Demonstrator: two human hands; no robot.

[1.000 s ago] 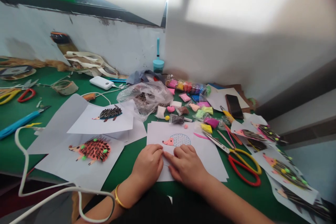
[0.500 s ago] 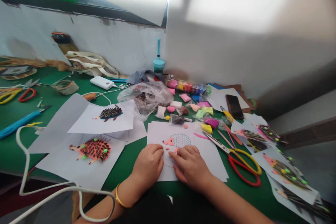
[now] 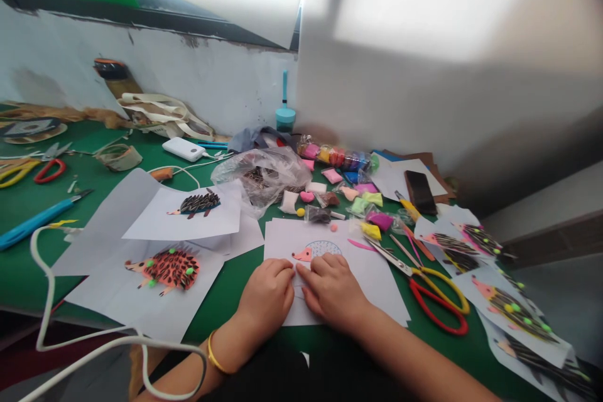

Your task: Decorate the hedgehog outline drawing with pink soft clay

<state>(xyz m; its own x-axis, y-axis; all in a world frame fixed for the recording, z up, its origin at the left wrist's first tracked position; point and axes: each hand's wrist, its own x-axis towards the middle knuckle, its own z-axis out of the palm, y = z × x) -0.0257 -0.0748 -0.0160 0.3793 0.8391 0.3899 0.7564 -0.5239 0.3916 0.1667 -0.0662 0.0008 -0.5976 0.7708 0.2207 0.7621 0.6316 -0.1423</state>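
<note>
Well, the person's left hand point(image 3: 266, 298) and right hand point(image 3: 332, 289) both rest on a sheet of white paper point(image 3: 372, 282) near the bottom centre of the frame, just below a hedgehog picture point(image 3: 316, 251) with a pink face and a dotted, still bare body. The fingers point(image 3: 311, 276) of both hands curl down onto the paper, their tips close together under the hedgehog's face. Neither hand is spread wide, and it cannot be told whether they pinch anything small between them. A gold bangle point(image 3: 211, 352) circles the left wrist.

Red-and-yellow-handled scissors point(image 3: 438, 301) lie to the right of the sheet on the green surface point(image 3: 230, 289). Finished hedgehog pictures lie to the left, one with a pink body point(image 3: 169, 269) and one with dark seed spines point(image 3: 198, 203), and more are scattered at lower right point(image 3: 509, 311). Above the hands, at centre, sit a clear plastic bag of dark seeds point(image 3: 261, 176) and packets of coloured clay point(image 3: 334, 158). A black phone point(image 3: 419, 191) lies at right, a white power bank point(image 3: 183, 149) at upper left, and a blue craft knife point(image 3: 38, 223) at far left.
</note>
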